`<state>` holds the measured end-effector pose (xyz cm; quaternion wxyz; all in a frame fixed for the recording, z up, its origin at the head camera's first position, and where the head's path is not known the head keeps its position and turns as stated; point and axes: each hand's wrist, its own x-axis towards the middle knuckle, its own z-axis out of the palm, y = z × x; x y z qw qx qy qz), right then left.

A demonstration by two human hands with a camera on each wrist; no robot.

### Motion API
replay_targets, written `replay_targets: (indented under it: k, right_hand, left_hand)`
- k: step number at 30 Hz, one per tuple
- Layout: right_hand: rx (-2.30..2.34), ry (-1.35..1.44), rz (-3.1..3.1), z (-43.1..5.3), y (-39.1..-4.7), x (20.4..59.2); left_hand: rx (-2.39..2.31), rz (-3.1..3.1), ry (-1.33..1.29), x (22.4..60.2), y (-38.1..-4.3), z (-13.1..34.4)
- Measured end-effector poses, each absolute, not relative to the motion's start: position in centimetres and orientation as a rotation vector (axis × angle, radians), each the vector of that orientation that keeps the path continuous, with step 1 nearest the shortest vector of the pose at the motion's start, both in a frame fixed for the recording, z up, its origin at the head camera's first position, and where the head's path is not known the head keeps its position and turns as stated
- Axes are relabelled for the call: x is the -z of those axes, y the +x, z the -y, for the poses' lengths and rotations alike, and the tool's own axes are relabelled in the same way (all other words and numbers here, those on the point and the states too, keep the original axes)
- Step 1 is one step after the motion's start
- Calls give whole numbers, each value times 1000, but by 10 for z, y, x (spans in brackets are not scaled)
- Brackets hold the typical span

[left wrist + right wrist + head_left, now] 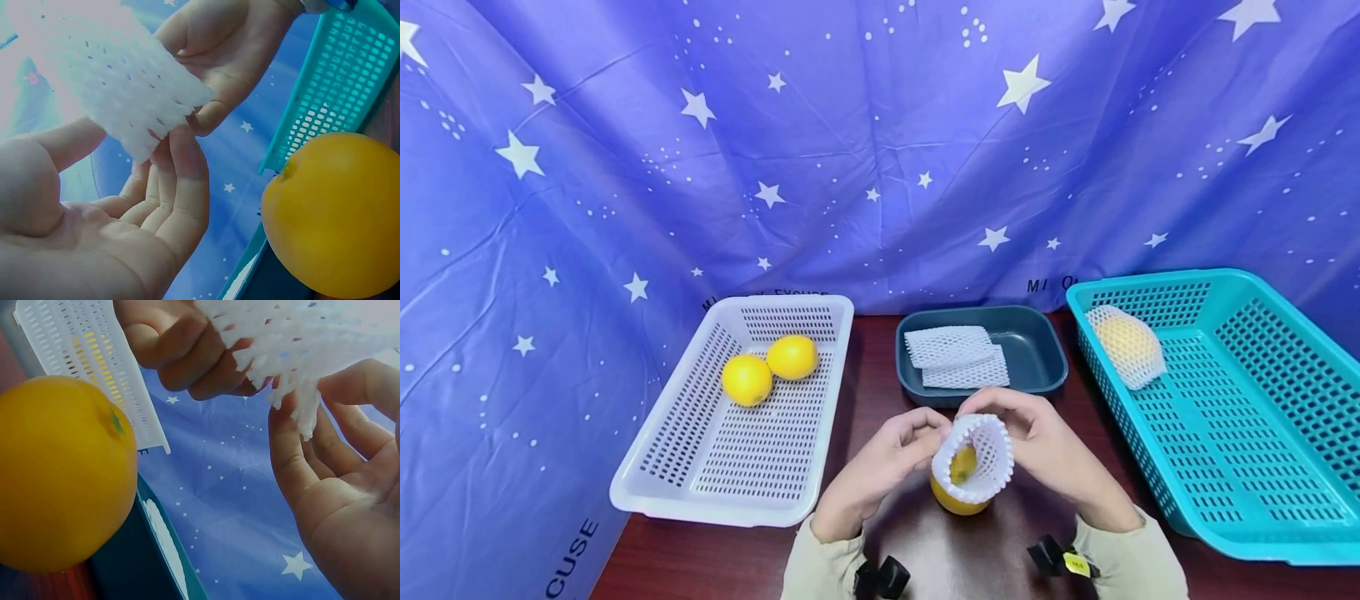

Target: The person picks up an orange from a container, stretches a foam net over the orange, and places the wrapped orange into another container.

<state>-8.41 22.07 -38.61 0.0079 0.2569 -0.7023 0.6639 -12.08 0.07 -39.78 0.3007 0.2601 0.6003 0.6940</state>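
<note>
A white foam net sleeve is held between both hands, its round mouth spread toward the head camera. My left hand pinches the sleeve's left edge with thumb and fingers. On the other side my right hand pinches the edge, as the right wrist view also shows on the net. Just below the sleeve an orange rests on the table, partly seen through the opening. Both wrist views show this orange apart from the hands, with the sleeve off it.
A white basket at left holds two oranges. Behind the hands, a dark tray contains flat foam net sleeves. At right, a teal basket holds a net-wrapped fruit. A starry blue curtain hangs behind.
</note>
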Motion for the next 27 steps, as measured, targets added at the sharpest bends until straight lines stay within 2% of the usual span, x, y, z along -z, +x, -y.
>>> replay_targets:
  k: [19,27]
  right_hand:
    - [-2039,947,2126,-229,-85,389]
    - [-2328,904,2095,-230,-85,386]
  left_hand:
    - [-1697,-1636,771,395,-118,-1]
    - [-1802,-1633,791,397,-121,0]
